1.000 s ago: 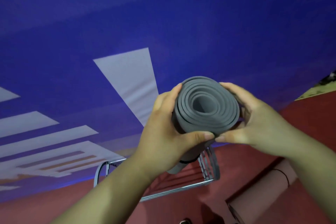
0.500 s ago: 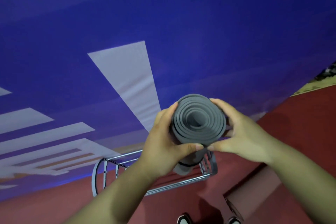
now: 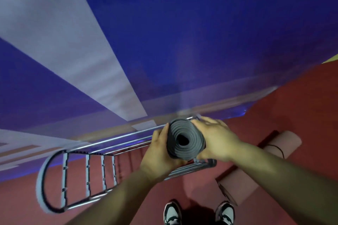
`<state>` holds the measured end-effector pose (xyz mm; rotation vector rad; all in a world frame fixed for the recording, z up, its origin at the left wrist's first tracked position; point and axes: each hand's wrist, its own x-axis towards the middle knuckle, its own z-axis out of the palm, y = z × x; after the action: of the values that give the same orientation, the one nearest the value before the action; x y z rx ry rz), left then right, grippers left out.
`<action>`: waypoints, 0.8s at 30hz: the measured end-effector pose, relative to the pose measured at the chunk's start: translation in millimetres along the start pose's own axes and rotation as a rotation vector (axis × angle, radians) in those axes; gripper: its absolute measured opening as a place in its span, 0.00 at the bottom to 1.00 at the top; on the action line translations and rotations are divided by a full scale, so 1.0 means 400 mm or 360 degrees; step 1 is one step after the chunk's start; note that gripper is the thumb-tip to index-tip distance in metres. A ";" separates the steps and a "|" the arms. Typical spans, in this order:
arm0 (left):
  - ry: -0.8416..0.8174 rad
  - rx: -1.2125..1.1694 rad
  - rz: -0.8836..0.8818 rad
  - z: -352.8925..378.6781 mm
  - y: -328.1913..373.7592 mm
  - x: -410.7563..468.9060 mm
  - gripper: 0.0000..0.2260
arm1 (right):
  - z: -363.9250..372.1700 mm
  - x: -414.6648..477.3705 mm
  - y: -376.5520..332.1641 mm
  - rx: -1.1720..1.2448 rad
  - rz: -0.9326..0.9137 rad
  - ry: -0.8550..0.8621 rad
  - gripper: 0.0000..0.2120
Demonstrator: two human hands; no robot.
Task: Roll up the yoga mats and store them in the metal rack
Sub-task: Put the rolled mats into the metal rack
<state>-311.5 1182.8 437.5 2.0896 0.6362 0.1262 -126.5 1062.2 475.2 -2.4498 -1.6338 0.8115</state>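
Lowered since half a second ago: grey mat (image 3: 194, 144), down from above the rack (image 3: 88, 173) to its right end, with the view tipped far enough to bring in two shoes at the bottom edge.

Far left, the rack's curved end hoop, blurred, then upright dividers and long rails running up to the right over the red floor (image 3: 292, 111). Behind, blue wall (image 3: 201, 33) crossed by a pale stripe (image 3: 73, 42).

Left hand (image 3: 157, 151) wrapped round the roll's left side, thumb along the near rim. Grey mat upright, rolled tight, spiral end facing the camera, dark hollow in the middle, between the rails at the rack's right end. Lower end hidden, so cannot tell whether set down inside. Right hand (image 3: 217, 139) clasping the roll's right side, fingers spread over its far edge.

Further right, pink mat (image 3: 252, 175), rolled, lying on the floor just beside the rack, thin dark band round it. Below, left shoe (image 3: 172, 213) and right shoe (image 3: 225, 212), apart.
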 end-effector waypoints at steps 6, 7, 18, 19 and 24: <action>-0.0048 -0.0079 -0.0195 0.122 -0.180 0.011 0.55 | 0.163 0.063 0.059 -0.0116 0.0106 -0.0041 0.55; -0.0057 -0.0072 -0.0182 0.125 -0.192 0.015 0.56 | 0.164 0.064 0.068 -0.0085 0.0140 -0.0034 0.56; -0.0156 -0.0003 -0.0184 0.102 -0.152 0.020 0.56 | 0.181 0.009 0.107 0.0184 0.0227 -0.0106 0.57; -0.0155 0.0000 -0.0199 0.100 -0.148 0.020 0.56 | 0.183 0.004 0.112 0.0207 0.0241 -0.0118 0.57; -0.0203 -0.0017 -0.0341 0.102 -0.141 0.019 0.57 | 0.209 -0.007 0.121 0.0351 0.0232 -0.0076 0.55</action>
<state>-313.9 1181.0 367.5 1.9868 0.7742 -0.1241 -126.4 1021.2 387.4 -2.4299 -1.3110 1.0179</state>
